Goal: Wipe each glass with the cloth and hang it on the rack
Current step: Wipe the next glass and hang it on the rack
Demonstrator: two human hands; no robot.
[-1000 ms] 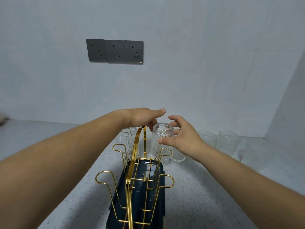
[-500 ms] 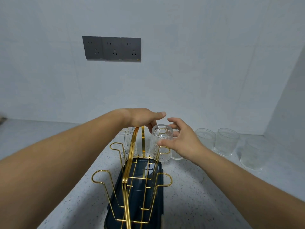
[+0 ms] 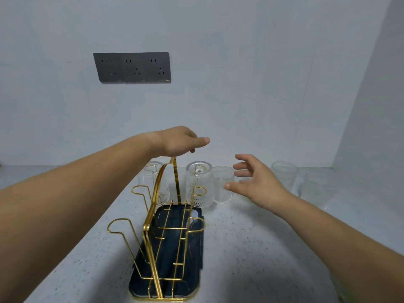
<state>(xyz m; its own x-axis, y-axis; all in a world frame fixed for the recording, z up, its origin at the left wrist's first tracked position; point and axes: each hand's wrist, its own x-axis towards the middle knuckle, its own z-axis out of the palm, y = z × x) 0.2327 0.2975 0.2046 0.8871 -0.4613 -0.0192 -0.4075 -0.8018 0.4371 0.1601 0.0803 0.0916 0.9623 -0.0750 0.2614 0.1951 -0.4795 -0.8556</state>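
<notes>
Our bare left forearm stretches across the speckled counter (image 3: pixel 251 248), and high on the wall behind it we see a dark socket panel (image 3: pixel 132 67). Our left hand (image 3: pixel 179 142) lies over the top of the handle of the gold wire rack (image 3: pixel 146 237). Its thumb points straight out to the right and its fingers bend down behind the handle, so we cannot tell whether they close round it. The rack stands in a dark tray (image 3: pixel 192 248) on the counter.

At the rack's far end two ribbed glasses hang mouth down, one on each side of the handle. The left glass (image 3: pixel 150 182) is partly behind the handle, and the right glass (image 3: pixel 199 184) sits over the far right prong. Just beside the right glass, a plain glass (image 3: pixel 223 186) stands upright on the counter.

Our right hand (image 3: pixel 260 182) hovers just right of it, fingers spread and relaxed, holding nothing. The thumb tip is at the plain glass's edge, and we cannot tell if it touches. Farther right, another glass (image 3: pixel 284 173) stands near the wall, with a blurred glass (image 3: pixel 319 186) beside it.
</notes>
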